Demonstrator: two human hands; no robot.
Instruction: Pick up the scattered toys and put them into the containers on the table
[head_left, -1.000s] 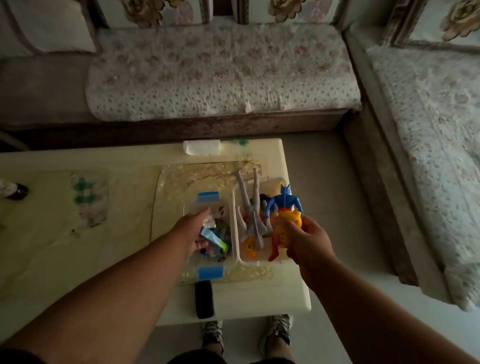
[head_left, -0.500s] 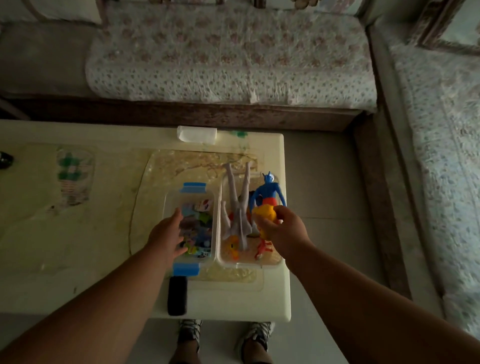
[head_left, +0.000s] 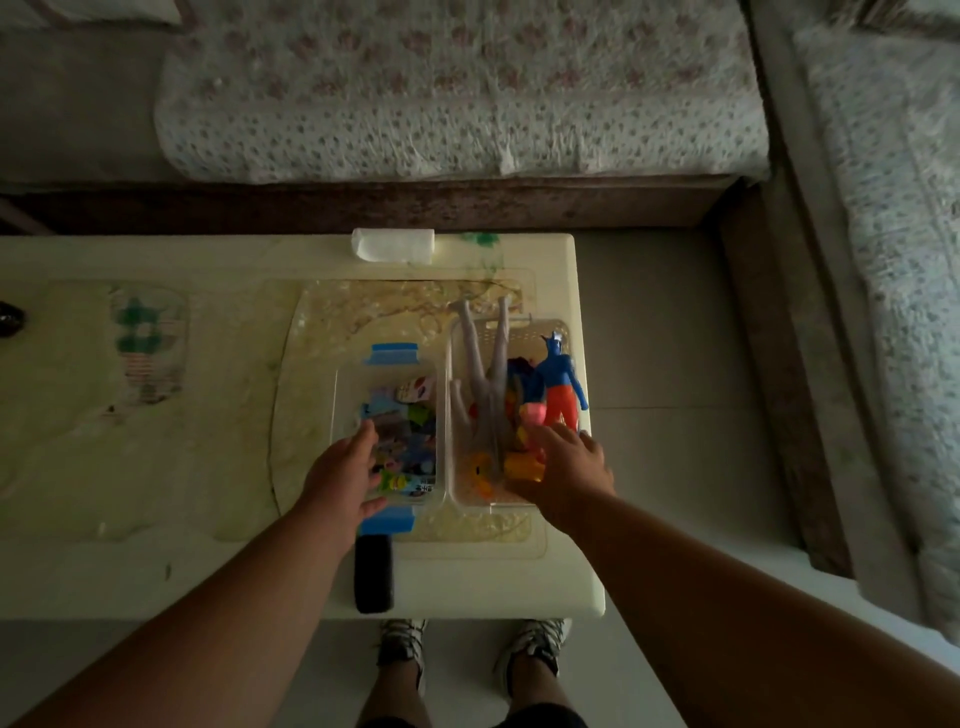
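Two clear containers stand side by side on the cream table. The left container, with blue clips, holds several small colourful toys. My left hand rests flat on its near left rim, fingers apart. The right container holds a grey doll with its legs sticking out the far end, a blue and orange figure lying along its right side, and a yellow toy. My right hand is palm down over the near end, fingers spread, with the yellow toy just beside the thumb.
A black oblong object lies at the table's front edge below the left container. A white box sits at the far edge. Sofas line the back and right. The table's right edge is just past the right container.
My right hand has lowered into the right container; the blue and orange figure it held up now lies inside, released. The left hand stays on the left container's rim.
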